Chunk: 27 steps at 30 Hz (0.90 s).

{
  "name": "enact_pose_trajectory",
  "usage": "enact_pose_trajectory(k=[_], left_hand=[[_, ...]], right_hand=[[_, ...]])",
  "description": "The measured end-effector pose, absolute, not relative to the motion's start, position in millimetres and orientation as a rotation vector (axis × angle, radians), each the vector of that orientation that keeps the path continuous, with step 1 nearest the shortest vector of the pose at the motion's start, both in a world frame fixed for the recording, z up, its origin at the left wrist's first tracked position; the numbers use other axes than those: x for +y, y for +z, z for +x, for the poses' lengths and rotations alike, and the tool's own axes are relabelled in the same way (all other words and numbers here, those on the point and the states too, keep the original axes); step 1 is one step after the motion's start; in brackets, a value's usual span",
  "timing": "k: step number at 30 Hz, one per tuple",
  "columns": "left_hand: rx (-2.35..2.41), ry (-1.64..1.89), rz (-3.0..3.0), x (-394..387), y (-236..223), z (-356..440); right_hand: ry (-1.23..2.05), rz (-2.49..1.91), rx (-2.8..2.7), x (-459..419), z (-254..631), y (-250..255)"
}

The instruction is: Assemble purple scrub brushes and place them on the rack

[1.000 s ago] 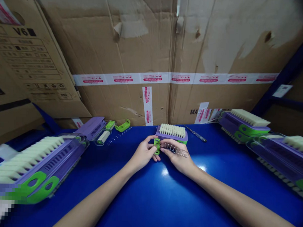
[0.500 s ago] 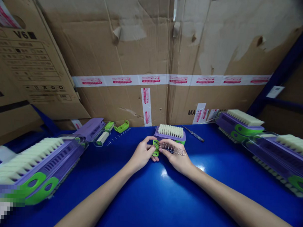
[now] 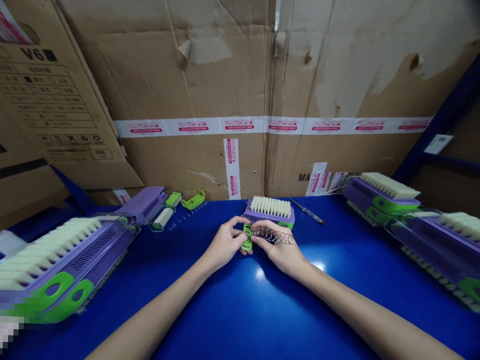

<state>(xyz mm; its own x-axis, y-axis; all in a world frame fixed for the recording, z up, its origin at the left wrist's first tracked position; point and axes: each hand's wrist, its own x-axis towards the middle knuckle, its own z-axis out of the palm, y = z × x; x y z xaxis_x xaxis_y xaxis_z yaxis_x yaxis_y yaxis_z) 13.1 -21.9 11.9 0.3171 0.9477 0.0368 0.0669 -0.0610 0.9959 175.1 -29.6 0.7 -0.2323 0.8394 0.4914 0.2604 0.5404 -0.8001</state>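
Observation:
Between the thumb and fingers of my left hand (image 3: 225, 245) is a small green plastic piece (image 3: 247, 244) with slots in it. My right hand (image 3: 282, 255) pinches one end of a metal coil spring (image 3: 272, 235). That end meets the green piece, while the loose coils stretch right over the back of the hand. Whether the spring is hooked into the piece, I cannot tell. Just behind both hands sits a purple and green brush (image 3: 270, 207) with its cream bristles facing up.
A screwdriver-like tool (image 3: 307, 211) lies right of the brush. Back left are a green bracket (image 3: 193, 200), another stretched spring (image 3: 188, 216) and a purple part (image 3: 144, 204). More brushes stand left (image 3: 64, 252) and right (image 3: 385, 193) on the blue table (image 3: 235, 316). Cardboard (image 3: 196, 84) walls the back.
The green piece has tilted slightly in my left fingers, and the spring's end has come closer against it. Both arms stay nearly in place.

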Motion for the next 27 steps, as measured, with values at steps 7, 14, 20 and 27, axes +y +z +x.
enact_pose_trajectory(k=[7,14,20,27], left_hand=[[0.999,0.925,1.427,-23.1,15.4,12.3],[0.946,0.906,1.459,-22.0,13.9,10.1],[0.909,0.886,1.48,-21.7,14.1,8.3],[0.898,0.87,1.48,-21.4,14.4,8.0]], right_hand=[[0.706,-0.911,-1.737,-30.2,174.7,1.5],[0.63,-0.911,-1.71,-30.9,173.8,1.9],[0.566,-0.924,-1.704,-30.4,173.6,0.8],[0.548,-0.92,-1.713,-30.9,173.3,0.9]])
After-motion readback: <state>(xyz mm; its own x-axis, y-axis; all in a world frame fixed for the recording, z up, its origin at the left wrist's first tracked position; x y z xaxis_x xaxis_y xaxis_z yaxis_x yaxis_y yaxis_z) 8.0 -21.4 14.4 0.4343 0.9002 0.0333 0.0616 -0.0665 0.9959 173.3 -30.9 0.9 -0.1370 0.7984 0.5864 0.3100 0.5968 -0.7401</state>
